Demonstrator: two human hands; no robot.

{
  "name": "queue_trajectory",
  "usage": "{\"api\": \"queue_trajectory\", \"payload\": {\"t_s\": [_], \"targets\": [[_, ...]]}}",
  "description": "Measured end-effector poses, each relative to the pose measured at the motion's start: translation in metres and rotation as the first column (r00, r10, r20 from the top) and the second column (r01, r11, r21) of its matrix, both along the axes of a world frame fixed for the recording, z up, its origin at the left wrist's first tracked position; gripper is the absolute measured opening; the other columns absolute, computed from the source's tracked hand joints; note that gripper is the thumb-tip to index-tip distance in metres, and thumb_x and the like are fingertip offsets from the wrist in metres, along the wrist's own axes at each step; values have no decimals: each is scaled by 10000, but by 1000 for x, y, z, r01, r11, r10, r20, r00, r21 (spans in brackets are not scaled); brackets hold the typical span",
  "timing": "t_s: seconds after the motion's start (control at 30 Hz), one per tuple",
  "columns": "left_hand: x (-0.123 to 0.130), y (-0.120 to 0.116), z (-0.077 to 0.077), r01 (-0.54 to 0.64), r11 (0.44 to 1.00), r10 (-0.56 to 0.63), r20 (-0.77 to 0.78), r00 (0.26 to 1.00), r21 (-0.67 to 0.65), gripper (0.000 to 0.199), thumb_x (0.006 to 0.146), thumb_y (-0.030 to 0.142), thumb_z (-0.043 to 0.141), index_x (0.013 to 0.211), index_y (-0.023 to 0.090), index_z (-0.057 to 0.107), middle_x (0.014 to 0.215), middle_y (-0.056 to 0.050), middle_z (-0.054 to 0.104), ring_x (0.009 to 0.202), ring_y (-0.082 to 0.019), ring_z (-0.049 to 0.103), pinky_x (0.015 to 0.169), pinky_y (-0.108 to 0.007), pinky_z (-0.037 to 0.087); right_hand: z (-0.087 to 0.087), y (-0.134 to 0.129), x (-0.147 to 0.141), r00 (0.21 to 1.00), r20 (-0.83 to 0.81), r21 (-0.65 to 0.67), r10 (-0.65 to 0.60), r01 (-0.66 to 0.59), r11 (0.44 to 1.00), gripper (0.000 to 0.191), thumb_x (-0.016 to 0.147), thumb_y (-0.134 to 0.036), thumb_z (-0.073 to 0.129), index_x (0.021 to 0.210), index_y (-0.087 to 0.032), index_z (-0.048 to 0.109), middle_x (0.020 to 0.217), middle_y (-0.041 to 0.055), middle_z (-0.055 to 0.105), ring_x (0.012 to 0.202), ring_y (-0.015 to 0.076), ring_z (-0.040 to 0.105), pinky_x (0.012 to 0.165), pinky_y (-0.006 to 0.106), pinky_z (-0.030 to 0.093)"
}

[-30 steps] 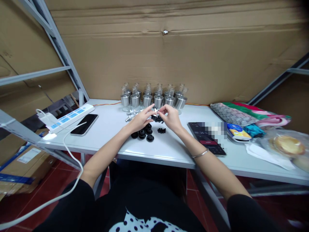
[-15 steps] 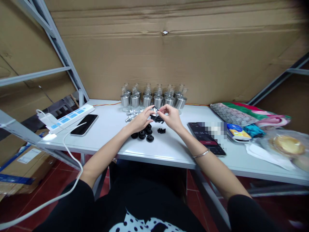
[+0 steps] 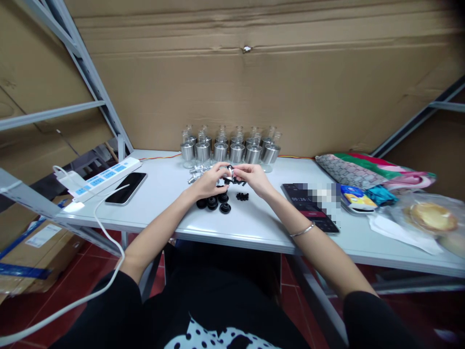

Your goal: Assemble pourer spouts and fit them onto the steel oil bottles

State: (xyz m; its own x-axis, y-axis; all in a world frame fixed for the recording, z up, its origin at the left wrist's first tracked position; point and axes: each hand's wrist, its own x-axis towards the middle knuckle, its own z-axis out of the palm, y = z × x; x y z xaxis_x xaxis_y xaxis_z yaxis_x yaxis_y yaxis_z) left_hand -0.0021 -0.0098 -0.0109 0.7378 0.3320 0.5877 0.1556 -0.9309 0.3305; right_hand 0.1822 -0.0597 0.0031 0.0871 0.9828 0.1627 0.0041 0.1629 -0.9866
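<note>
Between my two hands is a small black and silver fitting (image 3: 230, 170), too small to name closely. My left hand (image 3: 212, 182) grips it with thumb and fingers, from the left. The fingertips of my right hand (image 3: 252, 177) pinch at its right side. Several round black caps (image 3: 212, 203) lie below my left hand, and a cluster of small black pieces (image 3: 242, 196) lies to the right of them. Silver metal parts (image 3: 196, 173) rest behind my left hand, partly hidden by it. More black parts (image 3: 238, 182) lie under the fingers.
Glass bottles with metal sleeves (image 3: 237, 152) stand in rows at the back of the table (image 3: 160, 194). A power strip (image 3: 105, 178) and a phone (image 3: 127, 188) are on the left. A second phone (image 3: 308, 207), fabric (image 3: 366, 172) and bagged food (image 3: 432, 216) occupy the right.
My right hand has lowered slightly and its fingers have closed in nearer to the fitting. My left hand has shifted a little left and down, still around it.
</note>
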Motion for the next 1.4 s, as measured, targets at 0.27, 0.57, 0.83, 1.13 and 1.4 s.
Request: {"api": "queue_trajectory", "payload": {"t_s": [0.27,0.57,0.83,1.13,1.4], "targets": [[-1,2,2,-37,998,35,41,999,56,209,684,58,557,855,173,524,1204,-116,519,1076,-216,576,863,-325,495,0,-4,-5,1000,-21,15,17,-17,1000,346,496,-387,841,722,-157,715,591,5,665,527,104,540,529,252,466],[-2,4,-2,-77,997,77,30,997,-6,262,713,115,523,965,178,488,827,-4,619,678,-116,555,649,-225,448,-1,-6,-15,990,139,172,-17,-7,985,229,631,-384,719,690,-164,696,586,9,668,539,122,574,575,272,486],[-2,-2,3,-102,993,105,35,994,-67,696,681,117,532,1353,156,352,1008,-56,705,709,-122,616,699,-230,480,2,-6,-11,999,52,138,-9,2,990,287,575,-400,779,735,-173,708,637,15,694,569,129,600,592,278,514],[-3,1,1,-122,989,125,37,991,-79,639,689,130,538,1323,156,459,1031,-64,720,831,-159,680,759,-251,509,-4,-2,-9,998,11,97,59,-60,993,399,506,-473,821,736,-179,682,596,3,670,542,124,587,572,282,505],[-2,3,-1,-136,990,136,35,990,-24,646,726,153,543,1361,122,428,1073,-105,701,836,-165,671,768,-263,514,-2,-4,-13,997,57,158,-57,47,986,373,524,-440,806,725,-169,646,569,-7,646,506,124,582,515,265,473]]}}
